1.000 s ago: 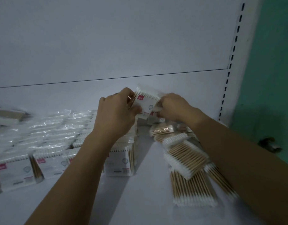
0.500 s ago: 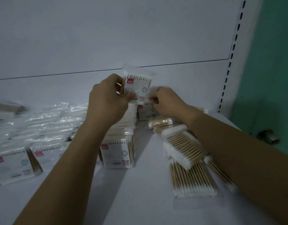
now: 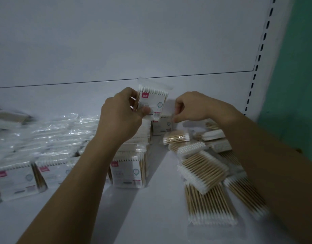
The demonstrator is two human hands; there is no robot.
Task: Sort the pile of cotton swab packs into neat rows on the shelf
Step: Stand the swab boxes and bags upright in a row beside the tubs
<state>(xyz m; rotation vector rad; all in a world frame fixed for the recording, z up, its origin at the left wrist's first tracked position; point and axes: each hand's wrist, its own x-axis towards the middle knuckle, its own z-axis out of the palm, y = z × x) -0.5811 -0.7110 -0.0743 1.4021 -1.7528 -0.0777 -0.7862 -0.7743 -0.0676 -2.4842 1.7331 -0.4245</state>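
On the white shelf [image 3: 151, 217], the loose pile [image 3: 204, 173] lies nearest at right, its packs flat and overlapping. Left of it, across a bare strip, rows [image 3: 127, 169] of packs stand upright, labels facing front. Farther in, the left hand [image 3: 120, 117] grips one pack [image 3: 153, 103], thumb on its label, upright above the rightmost row. Just beside it the right hand [image 3: 192, 108] has curled fingers, thumb and forefinger pinched; on what, I cannot tell. Below them a rear pack [image 3: 161, 126] stands near the back panel [image 3: 134, 41]. A slotted upright [image 3: 260, 50] and green wall [image 3: 301, 67] lie right.
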